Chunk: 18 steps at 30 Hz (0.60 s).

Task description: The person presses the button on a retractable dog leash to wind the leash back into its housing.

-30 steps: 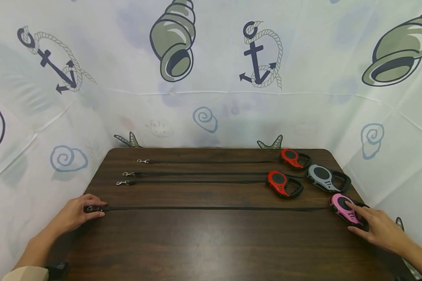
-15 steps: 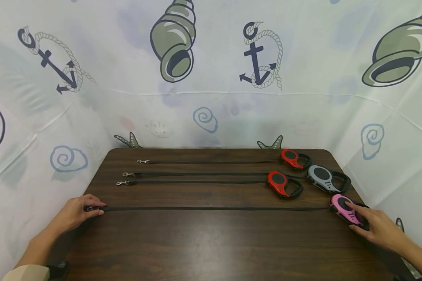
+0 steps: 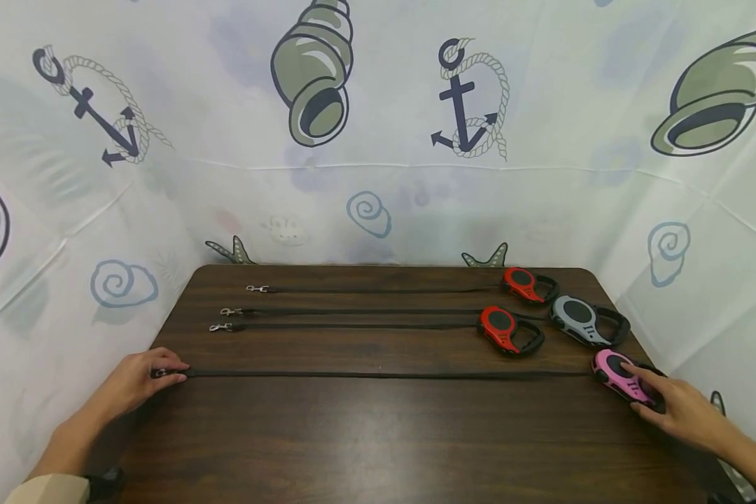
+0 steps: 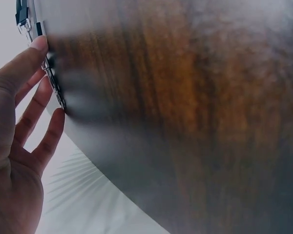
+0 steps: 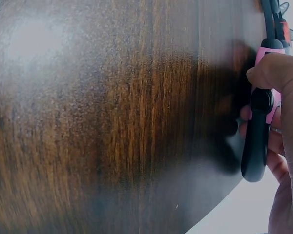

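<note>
We can see the left hand [image 3: 135,380] way over at the left edge of the dark brown wood-grain table [image 3: 365,441], pinching the slim silver metal clip [image 4: 55,87] between thumb and fingers. The left wrist view is kinda hazy and the fingertips cover part of it, so we can't really make out its exact shape. From there a flat black strap [image 3: 378,375] runs pretty much straight to the rounded pink-and-black plastic leash case [image 3: 619,372] on the right side. We've got the right hand [image 3: 689,418] gripping that case, thumb on 1 side and fingers round the other, as the right wrist view shows.

Farther back we count 3 more leashes: 2 rounded red-and-black plastic cases, the rear red case [image 3: 520,283] and the front red case [image 3: 500,327], plus a rounded grey-and-black plastic case [image 3: 576,318] just beyond the pink case. Their thin black straps stretch left to 3 small silver metal clips [image 3: 222,327]. Behind it all we see a white cloth backdrop [image 3: 403,105] with anchors and shells printed on it.
</note>
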Tool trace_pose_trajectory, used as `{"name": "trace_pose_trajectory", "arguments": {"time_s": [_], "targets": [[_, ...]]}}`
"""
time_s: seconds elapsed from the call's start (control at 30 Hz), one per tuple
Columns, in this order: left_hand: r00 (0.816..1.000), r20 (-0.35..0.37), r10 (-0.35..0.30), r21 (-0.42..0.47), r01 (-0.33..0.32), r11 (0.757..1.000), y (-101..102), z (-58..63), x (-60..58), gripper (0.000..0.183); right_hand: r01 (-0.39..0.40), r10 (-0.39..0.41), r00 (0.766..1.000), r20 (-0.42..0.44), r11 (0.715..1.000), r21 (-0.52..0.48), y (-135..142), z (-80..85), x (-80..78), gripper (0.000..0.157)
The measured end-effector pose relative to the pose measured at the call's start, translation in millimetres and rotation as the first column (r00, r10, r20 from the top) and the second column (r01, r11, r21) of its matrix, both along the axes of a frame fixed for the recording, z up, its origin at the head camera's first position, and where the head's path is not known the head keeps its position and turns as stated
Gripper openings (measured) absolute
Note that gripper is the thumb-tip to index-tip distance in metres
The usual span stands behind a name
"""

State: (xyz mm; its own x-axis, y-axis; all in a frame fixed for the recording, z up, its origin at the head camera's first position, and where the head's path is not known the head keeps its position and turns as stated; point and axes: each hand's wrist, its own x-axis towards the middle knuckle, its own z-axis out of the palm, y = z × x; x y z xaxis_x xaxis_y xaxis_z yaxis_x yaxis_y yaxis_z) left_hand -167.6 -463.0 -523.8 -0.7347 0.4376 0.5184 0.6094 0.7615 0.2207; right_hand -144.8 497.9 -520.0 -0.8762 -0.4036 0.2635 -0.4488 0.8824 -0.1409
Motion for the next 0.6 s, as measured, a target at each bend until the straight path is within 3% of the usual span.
{"name": "trace_pose_trajectory", "arguments": {"time_s": [0.33, 0.6], "targets": [[0.999, 0.040, 0.001, 0.006, -0.001, 1.000, -3.6, 3.5, -1.9, 0.035, -0.030, 0.031, 0.999, 0.015, 0.997, -0.072, 4.4, 3.9, -3.7, 0.070], [0.998, 0.058, 0.033, 0.005, -0.033, 0.999, -6.5, 9.6, -3.3, 0.032, 0.072, -0.064, 0.996, 0.065, 0.989, -0.127, 3.7, 12.9, -4.6, 0.061]]}}
